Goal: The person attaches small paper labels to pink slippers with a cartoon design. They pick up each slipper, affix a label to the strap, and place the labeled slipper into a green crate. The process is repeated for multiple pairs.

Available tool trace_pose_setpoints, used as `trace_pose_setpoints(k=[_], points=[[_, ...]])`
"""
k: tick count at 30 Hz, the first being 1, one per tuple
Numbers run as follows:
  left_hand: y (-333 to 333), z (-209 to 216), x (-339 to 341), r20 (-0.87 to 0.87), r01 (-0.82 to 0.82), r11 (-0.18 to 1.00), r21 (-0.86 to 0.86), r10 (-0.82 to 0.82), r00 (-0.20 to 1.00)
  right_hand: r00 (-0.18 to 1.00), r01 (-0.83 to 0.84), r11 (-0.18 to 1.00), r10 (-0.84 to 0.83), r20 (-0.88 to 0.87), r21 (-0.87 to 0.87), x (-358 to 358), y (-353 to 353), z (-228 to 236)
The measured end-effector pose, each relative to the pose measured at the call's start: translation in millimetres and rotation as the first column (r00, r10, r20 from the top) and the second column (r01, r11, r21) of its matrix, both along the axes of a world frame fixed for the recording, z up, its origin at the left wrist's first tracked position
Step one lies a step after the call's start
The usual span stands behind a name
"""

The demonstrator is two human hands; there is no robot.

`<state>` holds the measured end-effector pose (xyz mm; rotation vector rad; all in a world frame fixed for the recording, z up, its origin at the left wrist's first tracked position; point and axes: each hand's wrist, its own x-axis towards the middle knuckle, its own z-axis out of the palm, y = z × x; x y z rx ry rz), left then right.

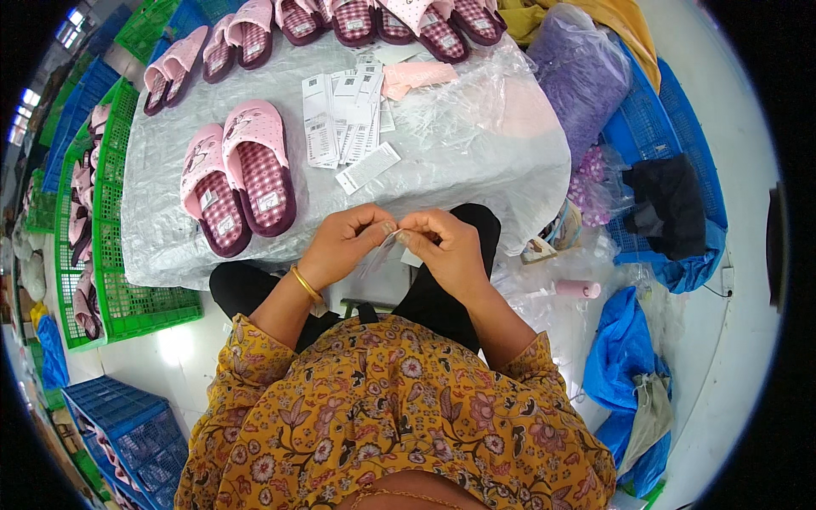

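Observation:
Over my lap, just past the table's near edge, my left hand (342, 246) and my right hand (449, 253) meet with fingertips pinched together. Thin, clear strands (371, 259) hang below the left fingers; their exact kind is too fine to make out. A small white piece (410, 257) shows under the right hand, partly hidden by it. To the left of my hands lies a pair of pink slippers (262, 183) with checked insoles and dark maroon edges, toes pointing away. Beyond the hands, printed white paper tags (348, 110) lie in a loose pile, one (368, 167) nearer.
Clear plastic sheeting (476, 153) covers the table. More pink slippers (348, 21) line its far edge, near pinkish paper pieces (416, 78). A green crate (115, 255) holding slippers stands left, a blue crate (127, 425) below it. Bagged purple material (582, 81) and blue crates (705, 170) are right.

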<state>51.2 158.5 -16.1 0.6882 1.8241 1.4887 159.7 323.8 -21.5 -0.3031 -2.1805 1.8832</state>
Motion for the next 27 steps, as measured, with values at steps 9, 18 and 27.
trace_pose_setpoints(k=[9, 18, 27], points=[[3, -2, 2, -0.421, -0.096, 0.995, 0.002, 0.088, 0.903, 0.984, -0.081, 0.879, 0.145, -0.102, 0.47, 2, 20, -3], [7, -4, 4, -0.408, -0.166, 0.984, 0.07, 0.18, 0.895, 0.998, 0.006, 0.981, 0.007, -0.068, 0.196, -12, 3, 4], [5, -8, -43, -0.842, -0.466, 0.851, -0.243, 0.054, 0.537, 0.975, 0.109, 0.915, -0.021, -0.222, 0.388, -15, 18, 2]])
